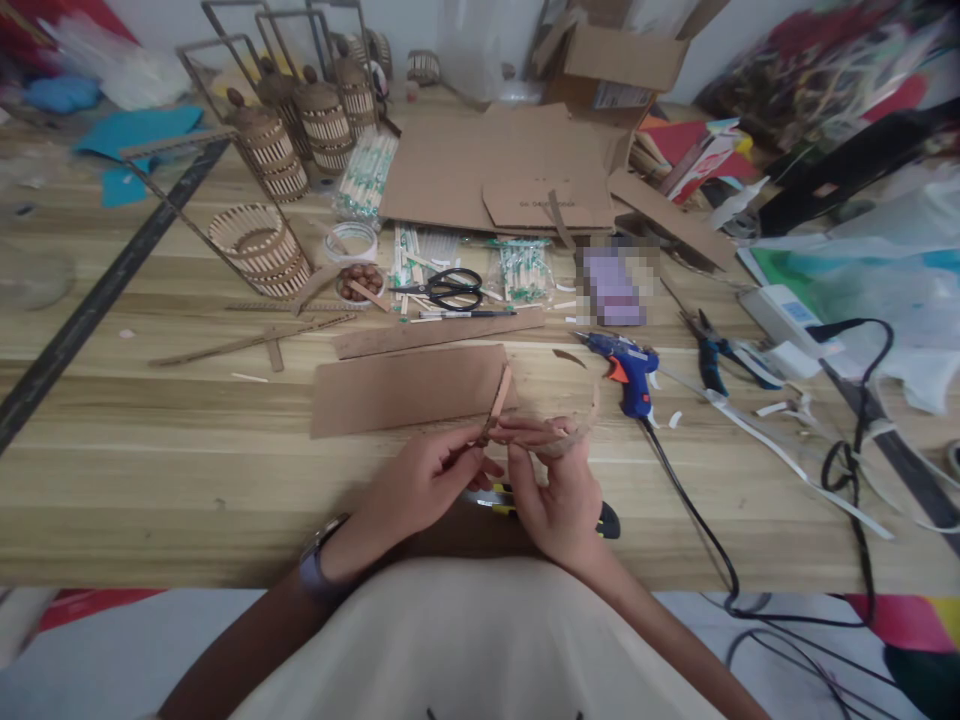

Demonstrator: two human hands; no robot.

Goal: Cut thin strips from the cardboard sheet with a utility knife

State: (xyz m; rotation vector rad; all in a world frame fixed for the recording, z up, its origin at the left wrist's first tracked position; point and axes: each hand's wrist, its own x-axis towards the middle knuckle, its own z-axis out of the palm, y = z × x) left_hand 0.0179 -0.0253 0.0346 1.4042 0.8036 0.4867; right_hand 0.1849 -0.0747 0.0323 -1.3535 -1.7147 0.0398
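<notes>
My left hand (439,475) is closed around a narrow cardboard strip (496,400), which sticks up between the fingers with its corrugated edge showing. Close against it, my right hand (559,485) pinches a thin, curling paper strip (589,425) that bends up past the fingers. Whether the two strips are joined is hidden by the fingertips. Under my right hand lies a yellow and black utility knife (609,520), partly covered. A flat cardboard rectangle (405,395) rests on the table just beyond my hands.
A blue glue gun (630,370) with a black cord lies to the right, beside pliers (711,355). Black scissors (454,290), a bowl of brown balls (360,283) and bagged sticks (520,270) are farther back. Stick-and-cardboard lanterns (270,155) and cardboard sheets (450,165) stand behind.
</notes>
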